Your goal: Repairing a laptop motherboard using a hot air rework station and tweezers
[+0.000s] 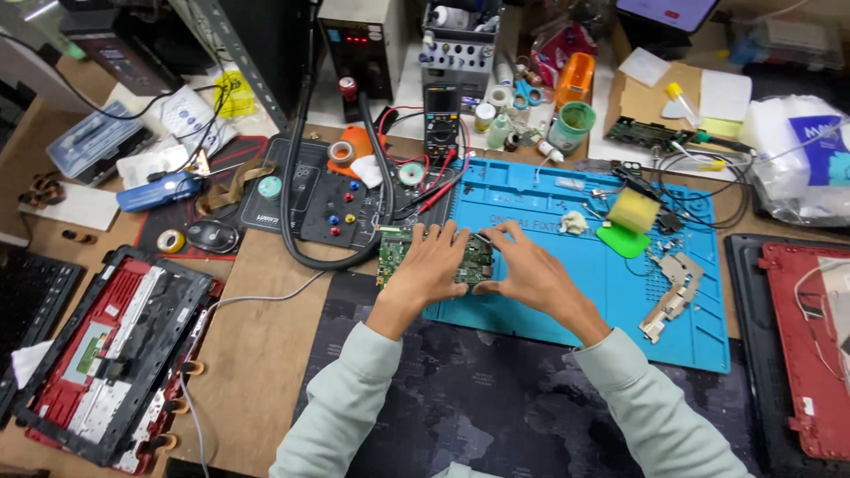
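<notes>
A green circuit board (392,249) lies at the left edge of a blue work mat (567,292). My left hand (428,265) rests on top of the board with its fingers spread over it. My right hand (526,270) grips the board's right side, its thumb and fingers curled around the edge. Both sleeves are pale green. Most of the board is hidden under my hands.
A multimeter (441,121) with red leads stands behind the board. A black hose (297,177) loops around a black pad. An opened red laptop shell (111,350) lies at the left, another red shell (810,345) at the right. Metal brackets (671,292) and a yellow sponge (633,211) sit on the mat.
</notes>
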